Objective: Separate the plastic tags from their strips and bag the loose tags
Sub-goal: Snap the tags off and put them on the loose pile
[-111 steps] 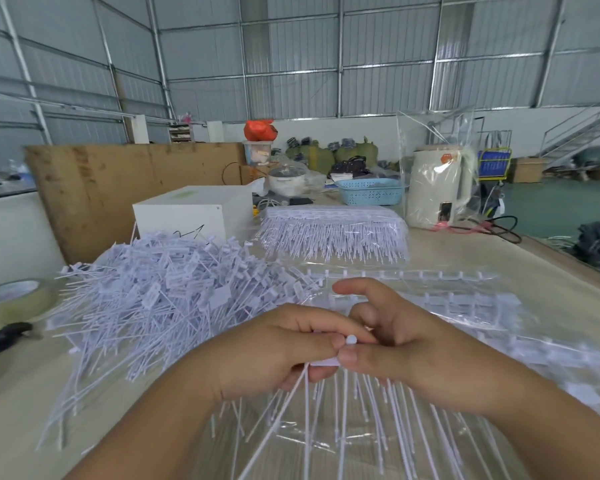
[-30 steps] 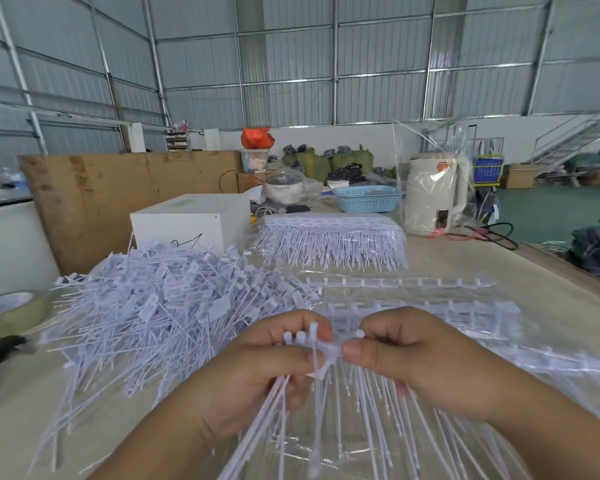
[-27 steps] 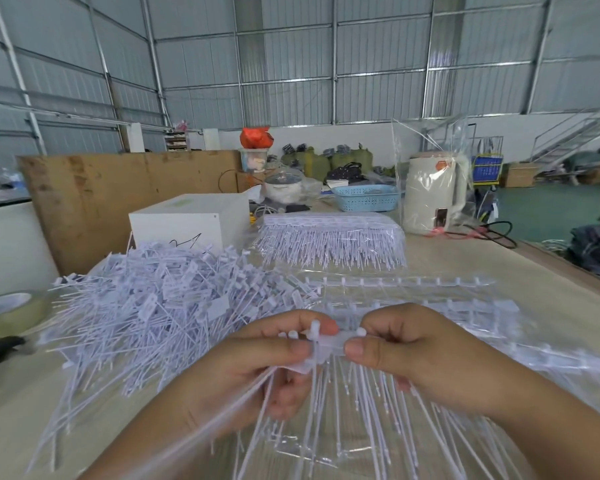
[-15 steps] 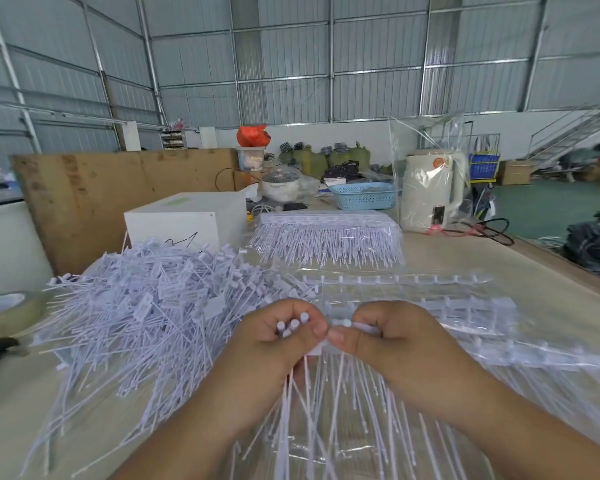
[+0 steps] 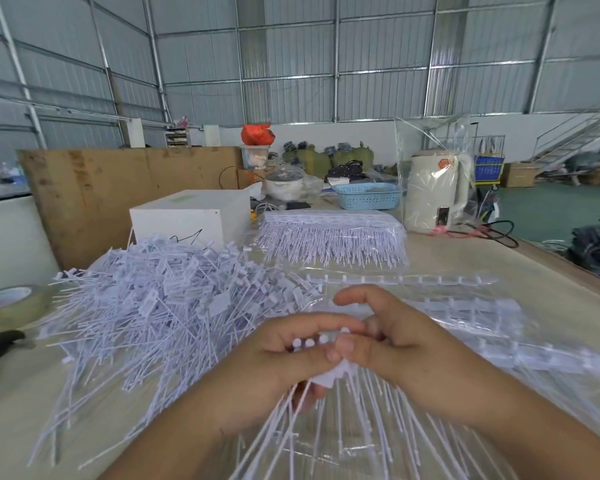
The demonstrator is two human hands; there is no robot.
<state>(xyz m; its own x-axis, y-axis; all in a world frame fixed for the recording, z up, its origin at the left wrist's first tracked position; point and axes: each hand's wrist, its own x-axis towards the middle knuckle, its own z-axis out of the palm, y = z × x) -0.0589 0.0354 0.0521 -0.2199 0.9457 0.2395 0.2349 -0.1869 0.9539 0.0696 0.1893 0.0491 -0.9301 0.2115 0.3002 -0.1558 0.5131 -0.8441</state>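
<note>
A metal-walled warehouse stood behind a pale wooden worktable [image 5: 465,258], with a staircase far off at two o'clock. At the near centre of the table the two hands met. The left hand [image 5: 271,372] had its fingers curled round a strip of tags [image 5: 329,374], thumb laid across the front, and several small white knobs of the strip showed in a row just above that thumb. The right hand [image 5: 406,351] pinched the same strip from the other side, thumb tip against the left thumb, while its index finger arched up free of the plastic. The thin white tails of the strip fanned down toward six o'clock, over a sheet of clear plastic whose edges were too blurred to trace.

At nine to ten o'clock from the hands lay a wide heap of loose tags [image 5: 167,306], its stems splayed in every direction. At twelve o'clock, farther back, a packed bundle of tag strips [image 5: 333,237] sat in clear wrap, and more strips in clear bags [image 5: 465,306] lay at two to three o'clock beside the right hand. A white box [image 5: 187,216] stood behind the heap, a blue basket [image 5: 368,199] and a white kettle [image 5: 433,199] farther back. A roll of tape [image 5: 11,303] rested at the table's left edge.
</note>
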